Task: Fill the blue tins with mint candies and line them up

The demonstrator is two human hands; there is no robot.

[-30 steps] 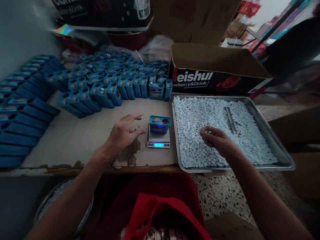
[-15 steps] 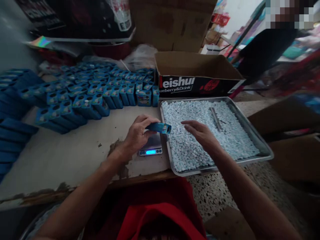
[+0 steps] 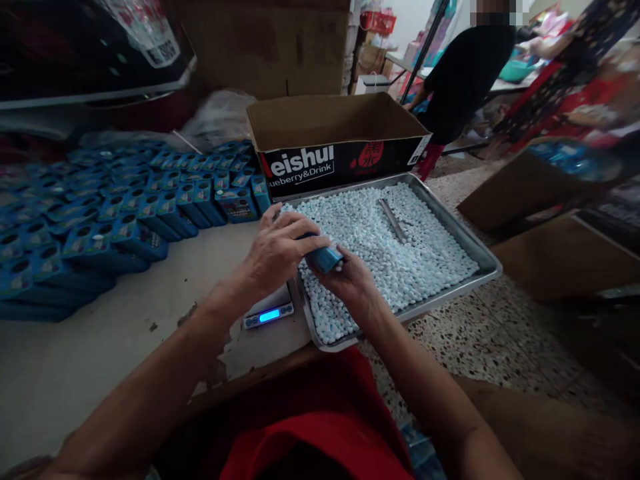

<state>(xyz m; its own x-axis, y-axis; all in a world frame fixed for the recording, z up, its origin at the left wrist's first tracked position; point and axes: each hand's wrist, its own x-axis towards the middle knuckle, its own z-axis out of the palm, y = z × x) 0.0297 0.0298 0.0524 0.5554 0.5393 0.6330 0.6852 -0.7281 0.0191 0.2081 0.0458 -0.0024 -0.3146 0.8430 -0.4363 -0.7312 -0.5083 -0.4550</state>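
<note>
My left hand point(image 3: 283, 243) is closed around a small blue candy box point(image 3: 326, 259), tilted over the near left part of a metal tray point(image 3: 493, 267). My right hand point(image 3: 353, 277) is cupped against the lower end of that box, with a few white candies point(image 3: 340, 265) showing between palm and box. Small white and pale blue candies point(image 3: 425, 247) fill the tray in a layer. Just left of the tray, below my left hand, sits a small digital scale point(image 3: 269, 316) with a lit blue display; its digits are unreadable.
Rows of blue boxes point(image 3: 170, 207) stand on the table at the left. A metal bar point(image 3: 393, 220) lies on the candies. Behind the tray is an open cardboard carton point(image 3: 345, 157). A person in black point(image 3: 465, 73) stands farther back; cartons point(image 3: 570, 253) are at the right.
My right hand has come left from over the tray to the end of the blue box. The box has turned downward in my left hand. The view has shifted to the right.
</note>
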